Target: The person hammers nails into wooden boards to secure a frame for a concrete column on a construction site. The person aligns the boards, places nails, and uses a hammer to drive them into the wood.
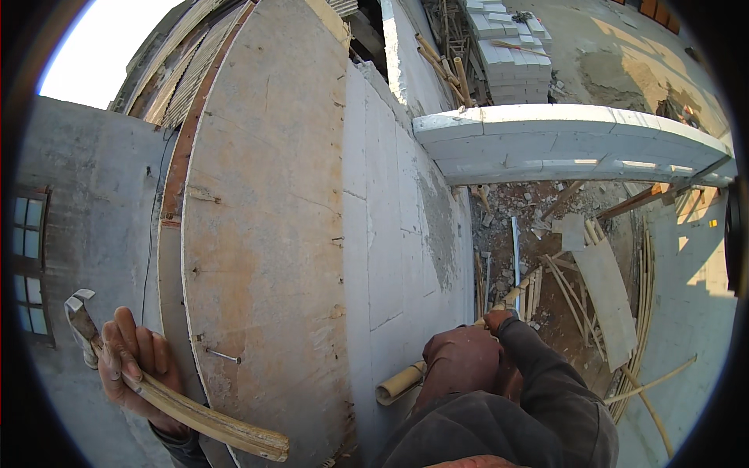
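Left fingers (125, 327) were clamped on the hammer (207, 419); I could not tell whether the right fingers (497, 317), beside bamboo (518, 293), gripped.

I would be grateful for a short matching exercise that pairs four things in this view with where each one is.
Column one:
1. Hammer
2. Long nail
3. Stack of white blocks
4. Right hand

Column two:
A. Sticking out of the large board
B. Next to a bamboo pole
C. Held in the left hand
D. Near the top edge of the picture, right of centre

Right pairs: 1-C, 2-A, 3-D, 4-B
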